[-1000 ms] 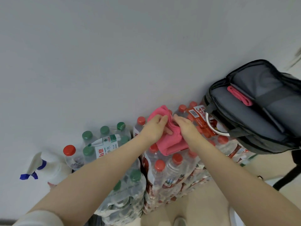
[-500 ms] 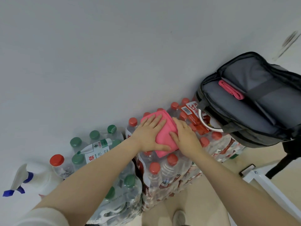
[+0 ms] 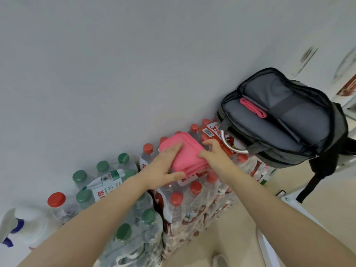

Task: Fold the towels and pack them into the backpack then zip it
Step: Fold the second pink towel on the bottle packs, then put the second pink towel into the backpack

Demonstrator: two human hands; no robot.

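Note:
A folded pink towel (image 3: pixel 187 153) lies on top of a shrink-wrapped pack of red-capped water bottles (image 3: pixel 192 199). My left hand (image 3: pixel 163 168) holds its left side, fingers flat on top and thumb at the front edge under the corner. My right hand (image 3: pixel 213 154) grips its right edge, thumb on top and fingers curled behind. To the right stands the grey backpack (image 3: pixel 248 130), unzipped and gaping open. A second folded pink towel (image 3: pixel 253 107) is tucked inside it, against an inner pocket.
A pack of green-capped bottles (image 3: pixel 123 234) stands left of the red-capped one, with a white spray bottle (image 3: pixel 25 224) at far left. A metal ring (image 3: pixel 234 150) sits below the backpack's near corner. A plain wall is behind; a white frame (image 3: pixel 269 247) is at lower right.
The towel went from being bunched between both hands to a flat folded square. My hands moved apart from pressing it down to holding its left and right sides.

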